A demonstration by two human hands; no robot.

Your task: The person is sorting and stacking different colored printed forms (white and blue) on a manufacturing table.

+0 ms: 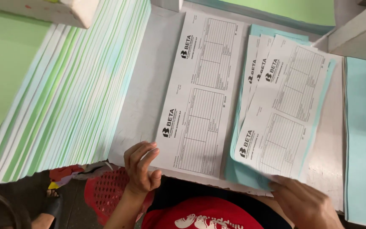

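Fingers [142, 154] of the left hand [140, 169] curl loosely, tips touching the near edge of a white printed form [198, 95].
Right hand [303, 203] pinches a fanned sheaf of white and blue forms [282, 114] just beside it; farther left, a staggered paper stack [68, 89] covers the table [142, 93].

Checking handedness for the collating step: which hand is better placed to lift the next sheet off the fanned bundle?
Probably the right hand: it already grips the near corner of the fanned bundle of printed forms. The left hand rests at the near edge of the single form sheet, apart from the bundle.
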